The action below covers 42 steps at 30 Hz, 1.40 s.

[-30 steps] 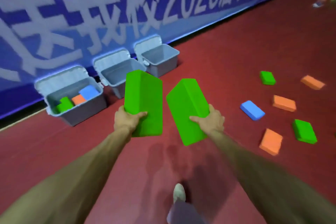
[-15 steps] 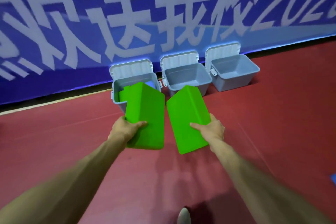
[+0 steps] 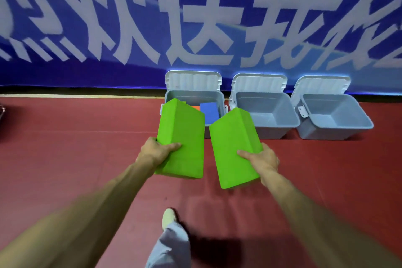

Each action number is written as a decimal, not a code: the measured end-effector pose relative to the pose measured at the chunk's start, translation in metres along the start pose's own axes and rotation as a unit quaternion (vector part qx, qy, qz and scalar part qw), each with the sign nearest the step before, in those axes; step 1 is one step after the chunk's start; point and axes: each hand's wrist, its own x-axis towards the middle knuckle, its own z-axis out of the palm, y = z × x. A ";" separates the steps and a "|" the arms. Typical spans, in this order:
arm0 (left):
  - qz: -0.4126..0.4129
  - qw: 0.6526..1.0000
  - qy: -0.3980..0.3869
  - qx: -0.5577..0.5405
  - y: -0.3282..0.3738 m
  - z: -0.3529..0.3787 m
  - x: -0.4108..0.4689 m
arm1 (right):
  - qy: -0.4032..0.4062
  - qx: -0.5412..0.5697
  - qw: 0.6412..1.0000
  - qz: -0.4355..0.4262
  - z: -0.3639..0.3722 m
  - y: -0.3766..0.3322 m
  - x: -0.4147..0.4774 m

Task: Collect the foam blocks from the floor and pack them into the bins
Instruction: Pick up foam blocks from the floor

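My left hand grips a green foam block by its lower left edge. My right hand grips a second green foam block by its lower right edge. Both blocks are held up side by side in front of me, just short of the left grey bin. That bin holds a blue block and a sliver of orange block; the rest of its inside is hidden behind the left green block.
Two more grey bins, the middle bin and the right bin, stand open with nothing visible inside, lids leaning on a blue banner wall. The floor is red mat. My foot steps forward below the blocks.
I have walked closer to the bins and turned to face them; they now sit larger and right of centre. The scattered blocks on the floor have left the view. Both hands still hold their green blocks.
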 end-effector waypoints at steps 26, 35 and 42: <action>-0.110 0.994 0.000 0.003 0.203 0.031 0.453 | -0.039 -0.037 0.992 0.111 0.165 -0.218 0.413; -0.191 0.981 -0.021 -0.015 0.181 0.116 0.598 | -0.102 -0.065 0.980 0.156 0.259 -0.199 0.563; -0.245 0.967 -0.074 0.002 0.084 0.205 0.705 | -0.144 -0.045 0.978 0.147 0.368 -0.117 0.647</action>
